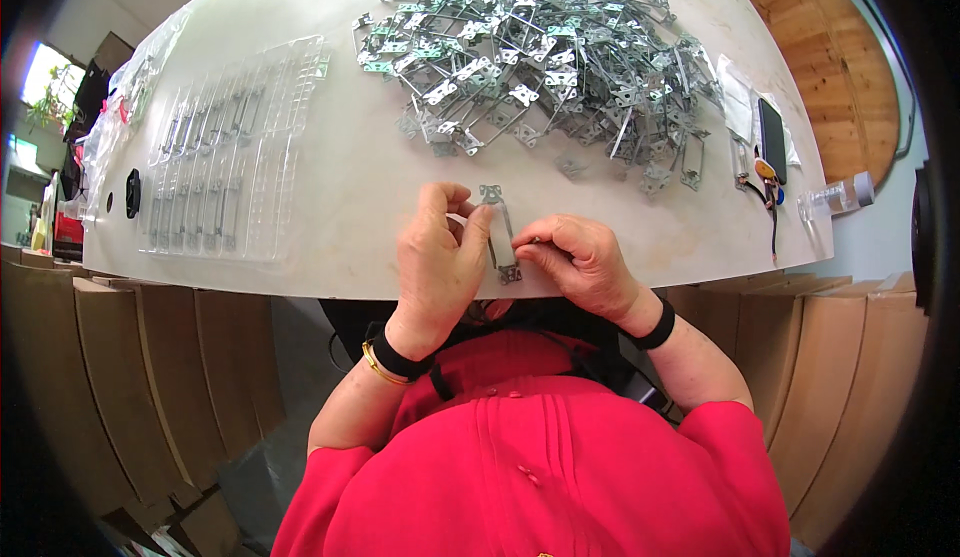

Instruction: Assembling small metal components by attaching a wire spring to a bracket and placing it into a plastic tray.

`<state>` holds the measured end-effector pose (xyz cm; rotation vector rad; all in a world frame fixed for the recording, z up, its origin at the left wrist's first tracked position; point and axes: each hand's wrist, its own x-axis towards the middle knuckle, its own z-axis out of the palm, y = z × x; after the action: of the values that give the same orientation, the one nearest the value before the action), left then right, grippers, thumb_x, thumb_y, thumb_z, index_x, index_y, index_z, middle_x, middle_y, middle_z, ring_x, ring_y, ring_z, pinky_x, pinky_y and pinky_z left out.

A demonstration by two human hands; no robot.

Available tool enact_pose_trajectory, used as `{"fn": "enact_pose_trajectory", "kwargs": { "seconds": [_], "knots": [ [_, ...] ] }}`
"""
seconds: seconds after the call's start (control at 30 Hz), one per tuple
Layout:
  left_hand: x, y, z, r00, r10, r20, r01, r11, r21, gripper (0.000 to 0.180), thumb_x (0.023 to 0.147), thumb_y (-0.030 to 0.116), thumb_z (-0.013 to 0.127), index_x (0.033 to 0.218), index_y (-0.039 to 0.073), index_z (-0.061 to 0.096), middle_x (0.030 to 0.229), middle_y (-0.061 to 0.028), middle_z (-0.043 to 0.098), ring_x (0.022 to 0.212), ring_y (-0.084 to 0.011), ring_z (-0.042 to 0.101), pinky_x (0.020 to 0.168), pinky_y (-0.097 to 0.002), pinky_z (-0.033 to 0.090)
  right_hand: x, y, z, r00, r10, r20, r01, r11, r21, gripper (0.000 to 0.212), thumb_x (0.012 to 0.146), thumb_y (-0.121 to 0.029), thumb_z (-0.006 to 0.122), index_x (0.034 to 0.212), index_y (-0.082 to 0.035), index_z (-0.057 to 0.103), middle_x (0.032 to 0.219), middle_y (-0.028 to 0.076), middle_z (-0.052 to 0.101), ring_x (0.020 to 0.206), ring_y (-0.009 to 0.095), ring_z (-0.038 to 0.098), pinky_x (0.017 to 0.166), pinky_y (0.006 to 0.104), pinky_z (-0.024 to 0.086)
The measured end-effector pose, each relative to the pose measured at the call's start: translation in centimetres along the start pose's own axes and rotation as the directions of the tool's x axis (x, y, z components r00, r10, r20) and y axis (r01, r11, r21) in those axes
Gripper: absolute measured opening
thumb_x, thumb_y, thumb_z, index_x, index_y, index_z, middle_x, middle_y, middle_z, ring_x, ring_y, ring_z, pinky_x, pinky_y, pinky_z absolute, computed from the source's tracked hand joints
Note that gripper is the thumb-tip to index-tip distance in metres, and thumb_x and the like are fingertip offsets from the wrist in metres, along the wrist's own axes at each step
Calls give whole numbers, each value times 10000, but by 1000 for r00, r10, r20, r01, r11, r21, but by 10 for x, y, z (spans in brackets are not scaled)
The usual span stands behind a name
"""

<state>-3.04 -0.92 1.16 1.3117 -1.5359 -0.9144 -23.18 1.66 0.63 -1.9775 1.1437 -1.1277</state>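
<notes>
I look down on a broad, pale table [345, 212] with a rounded far edge. At twelve to one o'clock from the hands rises a tangled heap of metal brackets [540, 67], silvery with greenish glints. At ten o'clock lies a clear plastic tray [270, 157] holding two rows of slim metal parts. At two o'clock, near the table's edge, I see a dark phone [771, 132] and, just nearer, a clear bottle [835, 197] on its side with a grey cap. Beyond them stands a round wooden panel [825, 57]; cardboard boxes [830, 357] line the room below the table on both sides.

A metal bracket [507, 219] is between the hands at the table's near edge: two thin rods joining two end plates. Its long axis runs nearly from twelve to six, the far plate leaning slightly toward eleven.

The left hand [445, 252] pinches its left side between thumb and forefinger. The right hand [580, 257] has thumb and forefinger drawn narrow beside the right rod; from here I cannot tell whether they grip it or something small.
</notes>
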Motion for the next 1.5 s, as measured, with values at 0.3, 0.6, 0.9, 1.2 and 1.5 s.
{"fn": "enact_pose_trajectory", "kwargs": {
  "seconds": [0.3,0.6,0.9,1.2,1.5],
  "knots": [
    [-14,-3,5,970,242,38,-242,925,292,214,944,37,719,1142,-2,646,890,-137,659,668,-232,620,630,-366,507,1,1,0,984,-36,-172,0,978,-208,197,939,5,748,1120,-64,780,1018,107,730,894,241,699,783,336,556],
    [-14,5,-1,929,359,93,-363,825,434,217,918,-11,675,1130,27,695,970,-165,695,884,-360,664,794,-448,536,-3,0,0,971,104,-214,-125,988,-87,210,894,7,771,1089,-71,755,964,116,735,891,279,718,789,371,573],
    [-25,6,-2,897,399,188,-435,726,533,463,876,77,752,1322,1,652,1093,-187,687,982,-357,661,872,-444,539,-4,5,-3,957,78,-279,-101,992,-70,167,937,0,759,1094,-51,733,991,109,741,863,241,714,763,337,568],
    [-19,3,-3,882,384,274,-471,741,479,605,862,74,743,1424,-41,552,1172,-233,647,1060,-398,642,931,-473,530,-5,9,0,953,112,-281,-116,993,3,110,1012,-56,714,1122,-46,708,993,87,751,870,171,706,766,293,561],
    [-17,8,-5,882,375,284,-462,809,365,568,828,63,752,1365,-17,588,1104,-205,671,1030,-384,661,912,-463,538,-8,12,1,926,234,-295,-141,942,305,133,1076,-148,656,1155,-43,638,1055,59,764,843,90,694,773,249,576]
  ]
}}
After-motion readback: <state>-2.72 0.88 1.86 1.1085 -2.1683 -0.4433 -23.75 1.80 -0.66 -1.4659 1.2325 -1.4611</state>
